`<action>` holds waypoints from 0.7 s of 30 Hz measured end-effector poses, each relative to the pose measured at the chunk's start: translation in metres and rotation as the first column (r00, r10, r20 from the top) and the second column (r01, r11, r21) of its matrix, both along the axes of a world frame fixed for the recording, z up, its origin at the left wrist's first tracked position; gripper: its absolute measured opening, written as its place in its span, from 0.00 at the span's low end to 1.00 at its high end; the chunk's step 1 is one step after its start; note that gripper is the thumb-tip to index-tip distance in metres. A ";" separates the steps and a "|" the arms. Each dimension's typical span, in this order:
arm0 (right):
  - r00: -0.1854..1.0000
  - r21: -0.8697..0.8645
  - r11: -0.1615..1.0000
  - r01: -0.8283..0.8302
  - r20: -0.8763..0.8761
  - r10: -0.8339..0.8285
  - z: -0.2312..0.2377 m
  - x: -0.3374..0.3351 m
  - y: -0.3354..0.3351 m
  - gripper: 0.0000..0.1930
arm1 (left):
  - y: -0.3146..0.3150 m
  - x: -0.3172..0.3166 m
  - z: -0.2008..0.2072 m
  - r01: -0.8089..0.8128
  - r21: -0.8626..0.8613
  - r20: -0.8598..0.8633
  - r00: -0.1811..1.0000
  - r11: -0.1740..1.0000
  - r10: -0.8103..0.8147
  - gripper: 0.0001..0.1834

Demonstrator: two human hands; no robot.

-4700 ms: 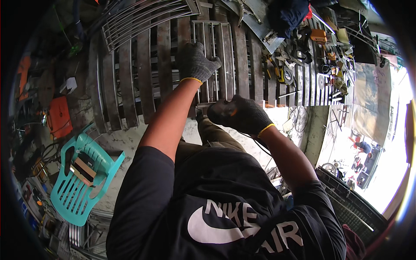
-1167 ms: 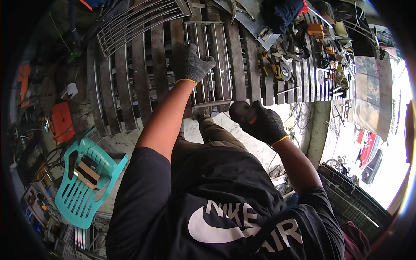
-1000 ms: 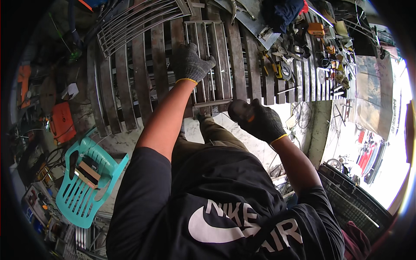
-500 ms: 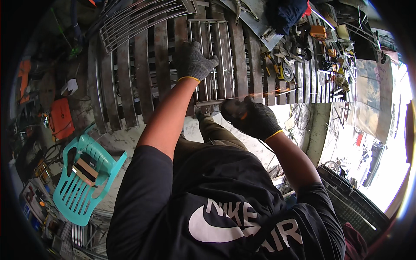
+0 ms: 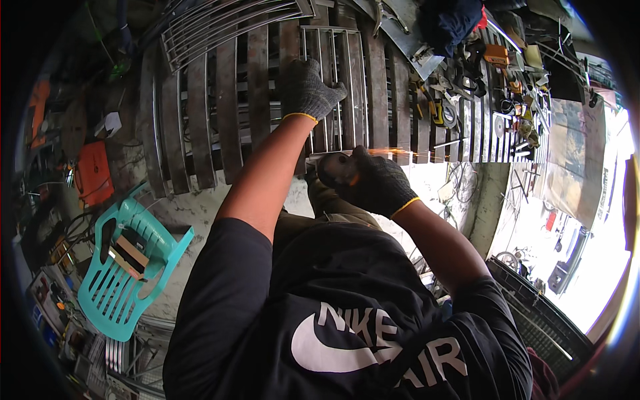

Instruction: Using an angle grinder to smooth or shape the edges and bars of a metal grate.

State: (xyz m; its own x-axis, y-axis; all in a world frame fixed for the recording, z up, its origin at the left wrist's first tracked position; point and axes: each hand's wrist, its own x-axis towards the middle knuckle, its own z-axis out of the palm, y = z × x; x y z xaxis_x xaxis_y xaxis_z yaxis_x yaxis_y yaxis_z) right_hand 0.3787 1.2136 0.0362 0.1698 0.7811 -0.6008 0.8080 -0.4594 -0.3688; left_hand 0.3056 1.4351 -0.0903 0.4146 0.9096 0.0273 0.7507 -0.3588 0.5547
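A small rectangular metal frame [image 5: 331, 29] with thin bars lies on the slatted metal workbench [image 5: 229, 107]. My left hand [image 5: 308, 90], in a dark grey knit glove with a yellow cuff, is closed over the frame's left side, thumb stretched out to the right. In my right hand [image 5: 383, 185], gloved alike, is an angle grinder [image 5: 337, 169]. Its head is against the frame's near end, and orange sparks [image 5: 400, 152] fly off to the right. The glove covers most of the grinder's body, and the disc's contact edge is hard to make out.
A larger barred metal grille [image 5: 233, 30] lies at the far left of the bench. Clamps, a tape measure [image 5: 445, 113] and other tools crowd its right side. Left of me stands a turquoise plastic chair [image 5: 110, 303] with a cardboard box [image 5: 130, 257] on it.
My right hand and the grinder have moved left along the frame's near end, with sparks still streaming right. The left hand keeps its hold on the frame. The whole view has shifted slightly.
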 end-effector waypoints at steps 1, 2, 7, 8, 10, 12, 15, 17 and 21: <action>1.000 0.005 1.000 -0.004 -0.010 0.004 0.001 -0.003 0.002 0.42 | 0.000 0.000 0.000 0.007 -0.017 -0.020 1.000 1.000 -0.007 0.36; 1.000 0.015 1.000 -0.009 -0.013 0.009 0.002 -0.006 0.005 0.40 | 0.000 0.000 0.000 0.008 -0.016 -0.015 1.000 1.000 -0.008 0.37; 0.996 0.069 0.995 -0.069 -0.053 0.073 0.005 -0.015 0.014 0.36 | -0.001 0.000 -0.001 0.006 -0.011 -0.029 1.000 1.000 -0.007 0.38; 0.997 0.032 0.998 -0.057 -0.050 0.058 0.004 -0.016 0.015 0.35 | -0.001 0.000 -0.002 0.005 -0.001 -0.013 1.000 1.000 -0.005 0.39; 0.998 0.027 1.000 -0.010 -0.068 0.012 0.000 -0.019 0.016 0.35 | 0.000 0.000 -0.003 0.021 -0.026 0.006 1.000 0.999 -0.021 0.39; 0.997 0.068 0.997 -0.029 -0.072 0.034 -0.002 -0.019 0.015 0.36 | 0.001 0.001 -0.004 0.018 -0.044 -0.013 1.000 0.999 -0.019 0.39; 0.996 0.100 0.994 -0.041 -0.069 0.049 -0.006 -0.020 0.015 0.38 | 0.000 0.001 -0.006 0.006 -0.023 -0.005 1.000 1.000 -0.006 0.40; 0.997 0.089 0.995 -0.048 -0.064 0.053 -0.006 -0.019 0.015 0.39 | 0.000 0.001 -0.007 0.005 -0.022 0.013 1.000 1.000 -0.004 0.40; 0.998 0.056 0.997 -0.054 -0.039 0.057 -0.003 -0.008 0.011 0.42 | -0.002 0.001 -0.007 0.009 -0.041 -0.001 1.000 0.999 -0.009 0.41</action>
